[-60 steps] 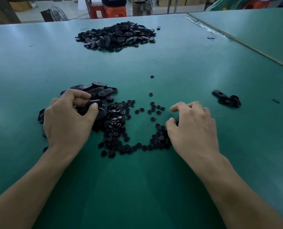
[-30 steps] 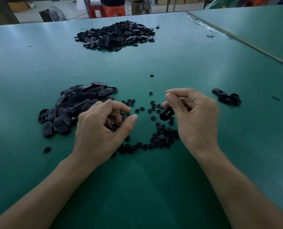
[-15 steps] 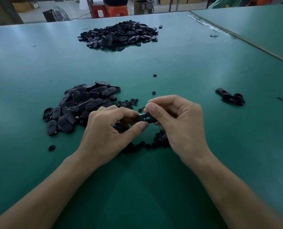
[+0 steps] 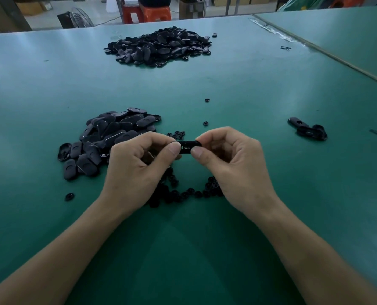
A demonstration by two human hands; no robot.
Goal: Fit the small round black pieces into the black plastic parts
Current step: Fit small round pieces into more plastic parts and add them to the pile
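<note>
One black oval plastic part [image 4: 187, 147] is held level above the green table between both hands. My left hand [image 4: 137, 168] pinches its left end with thumb and forefinger. My right hand [image 4: 233, 166] pinches its right end the same way. Small round black pieces [image 4: 183, 193] lie scattered on the table under and behind my hands, partly hidden by them. A heap of black oval parts [image 4: 108, 137] lies just left of my left hand. Whether a round piece sits in the held part I cannot tell.
A larger heap of black parts [image 4: 159, 46] lies far back on the table [image 4: 227, 249]. Two or three black parts [image 4: 308, 129] lie apart to the right. Loose round pieces [image 4: 205, 123] dot the middle. A second table [image 4: 337, 36] adjoins at right.
My left hand left the heap and came to the middle. My right hand brought a black part up; both hands now pinch it by its ends, slightly higher than half a second ago.
</note>
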